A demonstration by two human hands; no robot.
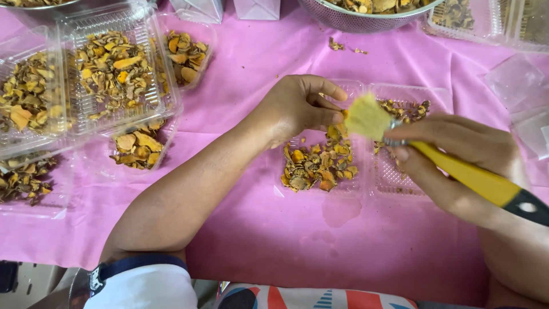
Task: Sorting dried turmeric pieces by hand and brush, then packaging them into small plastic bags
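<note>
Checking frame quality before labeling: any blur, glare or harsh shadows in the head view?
Head view: light is soft and even, with only faint shadows under the forearms on the pink table cover; the brush in the right hand has a slightly motion-blurred bristle tip; mild glare on the clear plastic trays at left and top right; left hand and dried slices look sharp.

A pink cloth (274,240) covers the table. At the upper left of the frame, clear plastic boxes (114,68) sit stacked and full of dried orange and yellow slices, and one more box (137,149) sits just below them. At the top edge sits a metal strainer bowl (366,20) with more slices, and two small crumbs (343,46) lie just below it.
</note>
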